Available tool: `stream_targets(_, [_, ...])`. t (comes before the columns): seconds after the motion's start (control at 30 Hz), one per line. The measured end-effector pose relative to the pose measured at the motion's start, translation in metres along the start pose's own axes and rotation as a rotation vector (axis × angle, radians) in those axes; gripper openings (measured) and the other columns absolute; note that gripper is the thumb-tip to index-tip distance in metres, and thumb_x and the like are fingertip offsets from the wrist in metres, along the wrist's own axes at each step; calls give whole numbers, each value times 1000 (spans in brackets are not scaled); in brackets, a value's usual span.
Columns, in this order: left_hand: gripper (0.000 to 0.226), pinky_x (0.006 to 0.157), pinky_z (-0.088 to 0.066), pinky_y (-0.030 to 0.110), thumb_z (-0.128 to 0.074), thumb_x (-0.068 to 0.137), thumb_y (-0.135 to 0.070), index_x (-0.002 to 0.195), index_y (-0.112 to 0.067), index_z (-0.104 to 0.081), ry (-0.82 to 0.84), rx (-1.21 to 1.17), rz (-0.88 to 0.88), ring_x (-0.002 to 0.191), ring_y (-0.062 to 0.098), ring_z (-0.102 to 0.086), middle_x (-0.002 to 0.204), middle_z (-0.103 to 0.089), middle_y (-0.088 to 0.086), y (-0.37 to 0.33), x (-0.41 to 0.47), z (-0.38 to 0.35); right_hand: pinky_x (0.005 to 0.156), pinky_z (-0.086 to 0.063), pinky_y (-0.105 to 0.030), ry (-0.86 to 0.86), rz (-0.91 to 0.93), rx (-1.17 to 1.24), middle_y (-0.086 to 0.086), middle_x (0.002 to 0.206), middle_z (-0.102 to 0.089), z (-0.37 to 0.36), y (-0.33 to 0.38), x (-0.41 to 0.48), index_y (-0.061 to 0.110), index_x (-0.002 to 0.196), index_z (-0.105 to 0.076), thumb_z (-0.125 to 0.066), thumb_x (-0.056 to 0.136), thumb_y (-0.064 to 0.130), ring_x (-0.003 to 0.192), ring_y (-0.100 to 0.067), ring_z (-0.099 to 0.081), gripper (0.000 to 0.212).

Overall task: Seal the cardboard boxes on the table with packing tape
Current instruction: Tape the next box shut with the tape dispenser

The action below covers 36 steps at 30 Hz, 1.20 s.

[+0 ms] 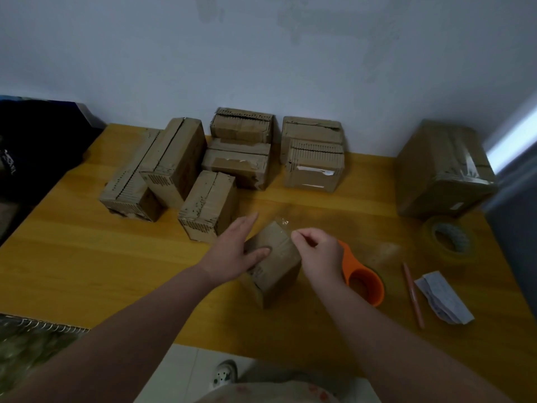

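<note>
A small cardboard box (279, 266) stands on the yellow wooden table (116, 271) in front of me. My left hand (235, 251) lies flat on its top and left side, fingers straight. My right hand (316, 248) hovers over the box's right edge, thumb and forefinger pinching the end of a clear tape strip (283, 223) that runs over the top. An orange tape dispenser (364, 282) lies just right of the box, partly behind my right wrist. A roll of packing tape (449, 239) sits at the far right.
Several cardboard boxes (209, 205) are grouped against the wall behind. A larger taped box (441, 170) stands at the back right. A pink pen (412, 295) and folded paper (444, 298) lie to the right. Dark cloth (37, 141) covers the left edge.
</note>
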<state>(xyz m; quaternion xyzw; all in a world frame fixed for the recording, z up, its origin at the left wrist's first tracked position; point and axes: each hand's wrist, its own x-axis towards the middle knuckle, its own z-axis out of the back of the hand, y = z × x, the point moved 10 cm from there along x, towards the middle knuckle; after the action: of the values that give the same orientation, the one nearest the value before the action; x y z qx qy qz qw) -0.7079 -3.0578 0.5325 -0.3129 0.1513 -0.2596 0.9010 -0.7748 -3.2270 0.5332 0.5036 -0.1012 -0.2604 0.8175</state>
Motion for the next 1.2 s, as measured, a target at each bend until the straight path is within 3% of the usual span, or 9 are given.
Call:
stream_targets(0.2, [59, 103, -26, 13, -50, 98, -34, 151, -20, -26, 65, 34, -134, 134, 15, -38, 149, -40, 1, -10, -4, -11, 63, -44, -21, -26, -234, 309, 4, 88, -68, -7, -19, -3, 22, 84, -69, -67, 90, 20, 85, -13, -62, 7])
stream_targets(0.43, [59, 101, -28, 16, -25, 94, -51, 149, -34, -26, 37, 207, -206, 136, 12, -33, 155, -30, -9, -15, -11, -11, 65, -49, -26, 2, -253, 360, 1, 87, -70, -12, -15, -7, 26, 77, -69, -67, 90, 21, 84, -15, -64, 14])
stream_targets(0.6, [38, 101, -36, 22, -52, 97, -28, 135, -22, -54, 2, 53, -254, 124, 14, -46, 139, -48, 0, -29, -10, 7, 69, -51, -28, 61, -192, 345, 2, 88, -70, -13, -6, -9, 24, 82, -71, -67, 90, 24, 86, -15, -64, 9])
stream_targets(0.73, [29, 73, -50, 23, -62, 92, -22, 120, -25, -57, -161, -149, -125, 77, 11, -55, 113, -57, -9, -26, 0, 39, 74, -54, -34, 146, -103, 356, 2, 90, -70, -15, 16, -7, 25, 82, -73, -68, 89, 28, 90, -18, -64, 8])
stream_targets(0.8, [35, 74, -54, 28, -64, 90, -22, 124, -29, -57, -69, -309, -40, 75, 21, -57, 114, -61, -9, -20, 5, 35, 79, -52, -37, 196, -81, 350, 1, 94, -70, -16, 24, -7, 24, 85, -73, -68, 89, 28, 93, -18, -64, 8])
stream_targets(0.87, [16, 76, -57, 36, -67, 88, -17, 102, -25, -69, -3, -489, 30, 83, 31, -62, 99, -69, -3, -17, 7, 30, 82, -52, -37, 229, -63, 356, 0, 94, -71, -16, 29, -7, 23, 84, -73, -69, 88, 25, 95, -20, -64, 6])
stream_targets(0.97, [10, 65, -52, 27, -68, 85, -10, 78, -17, -69, -4, -640, 69, 73, 22, -62, 72, -69, -5, -14, 7, 28, 82, -52, -36, 269, -51, 359, 0, 92, -72, -19, 32, -10, 21, 85, -75, -71, 87, 22, 95, -20, -65, 5])
stream_targets(1.1, [21, 56, -44, 21, -63, 90, -16, 71, -8, -63, -33, -637, 49, 61, 8, -53, 63, -59, -4, -16, 7, 27, 80, -53, -34, 277, -110, 405, -4, 95, -71, -22, 28, -12, 19, 86, -75, -72, 86, 23, 95, -21, -65, 5])
stream_targets(1.2, [26, 67, -44, 28, -56, 94, -28, 89, -5, -68, -134, -380, 38, 72, 9, -55, 80, -61, 0, -19, 7, 36, 71, -49, -29, 250, -173, 451, -5, 95, -71, -23, 24, -15, 19, 85, -74, -72, 86, 24, 92, -21, -66, 5])
